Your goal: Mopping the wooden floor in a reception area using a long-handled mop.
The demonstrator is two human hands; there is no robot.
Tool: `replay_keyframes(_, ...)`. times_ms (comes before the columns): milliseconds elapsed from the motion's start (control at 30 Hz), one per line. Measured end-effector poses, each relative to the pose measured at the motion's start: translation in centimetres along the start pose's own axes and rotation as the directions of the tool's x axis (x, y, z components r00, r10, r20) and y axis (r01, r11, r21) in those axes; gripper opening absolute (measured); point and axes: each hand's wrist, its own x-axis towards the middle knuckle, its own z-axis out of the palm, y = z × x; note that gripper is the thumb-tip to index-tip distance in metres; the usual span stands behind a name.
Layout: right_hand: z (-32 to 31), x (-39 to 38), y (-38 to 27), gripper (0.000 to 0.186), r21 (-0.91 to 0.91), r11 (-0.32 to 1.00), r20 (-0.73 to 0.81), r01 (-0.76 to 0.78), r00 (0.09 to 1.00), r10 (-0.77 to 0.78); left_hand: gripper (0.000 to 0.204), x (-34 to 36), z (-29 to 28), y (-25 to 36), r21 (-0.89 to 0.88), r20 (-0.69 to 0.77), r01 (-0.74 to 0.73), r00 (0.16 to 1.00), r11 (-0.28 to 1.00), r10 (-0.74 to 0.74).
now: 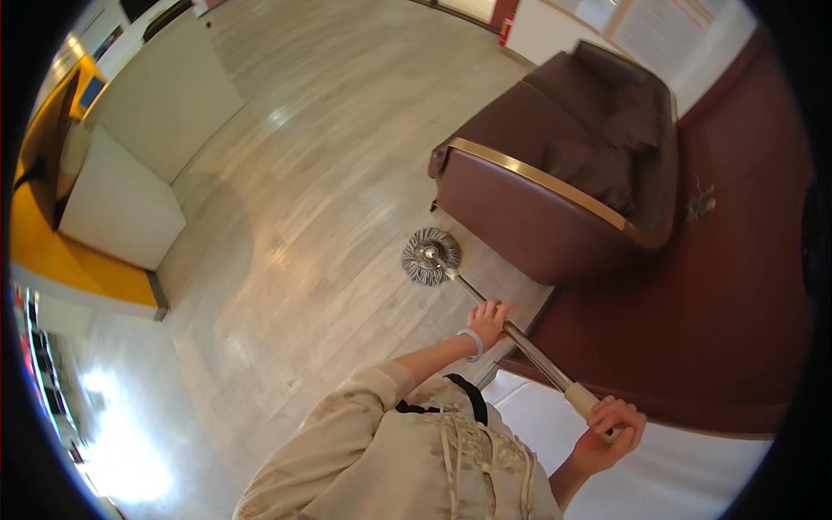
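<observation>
A round mop head (pixel 418 267) with grey and white strands rests on the wood-look floor. From its centre the metal mop pole (pixel 539 357) slants toward me, down to the right. My left hand (pixel 490 322), a pale band at its wrist, is closed around the middle of the pole. At the pole's upper end, my right hand (pixel 614 430) wraps the cream grip (pixel 581 400).
Just right of the mop head stands a brown sofa (pixel 520 204) with gold trim. Behind it runs a dark red panel (pixel 737 286). White and yellow counters (pixel 130 199) stand at the left. A red fire extinguisher (pixel 506 30) is by the far wall.
</observation>
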Motion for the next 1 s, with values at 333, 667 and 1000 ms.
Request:
replay_keyframes(333, -1.2, -2.2, -5.4, 0.028, -0.172, 0.985, -0.177, -0.029, 0.984, -0.002, 0.073, -2.2, -0.4, 2.5, -0.053, 0.069, -0.191, 0.979, 0.980, 0.194)
replay_keyframes(667, 3.0, -6.5, -11.5, 0.037, -0.581, 0.793, -0.556, -0.182, 0.801, -0.223, 0.044, -2.8, 2.6, 10.1, -0.404, 0.506, -0.460, 0.608, 0.791, 0.612)
replay_keyframes(1000, 4.5, -5.1, -14.0, 0.031, -0.579, 0.808, -0.684, -0.105, 0.603, -0.411, 0.040, -6.9, -1.4, 7.9, -0.414, 0.478, -0.576, 0.521, 0.705, 0.707)
